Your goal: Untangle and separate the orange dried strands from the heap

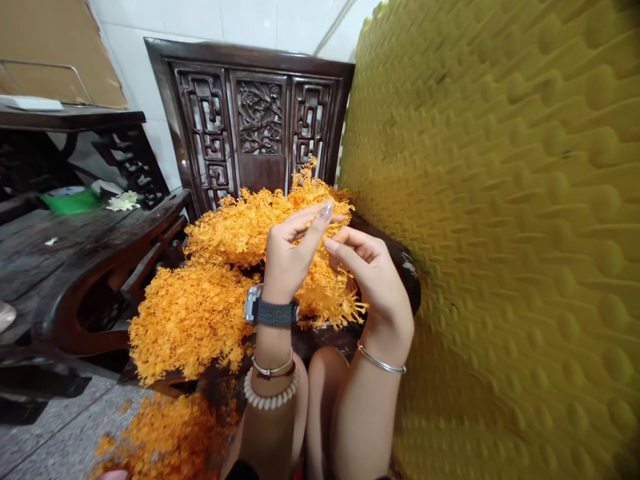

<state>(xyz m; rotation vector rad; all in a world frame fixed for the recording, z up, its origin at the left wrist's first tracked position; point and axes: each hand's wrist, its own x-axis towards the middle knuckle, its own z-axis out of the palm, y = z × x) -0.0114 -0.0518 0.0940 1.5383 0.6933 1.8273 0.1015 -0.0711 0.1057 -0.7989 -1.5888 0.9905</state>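
- Heap of orange feathery sprigs (200,313): piled on a dark wooden ledge (327,340) just past the person's knees (325,380), likely so it sits within easy reach.
- Left grip (293,257): fingers curled inward, thumb raised, hand against the top of the heap. Cannot tell whether it holds any sprig.
- Right grip (367,273): half open, thumb and forefinger tips close together. Any pinched strand is too fine to tell.
- Both grips near each other above the heap, apparently keeping the fingertips clear of the mass.
- Second loose pile of orange sprigs (167,433) on the grey tile floor (50,427), below the ledge.
- To the left, a dark wooden counter (65,267) with a green packet (70,201).
- Ahead, a carved wooden panel (259,119); to the right, yellow dimpled padding (505,233).
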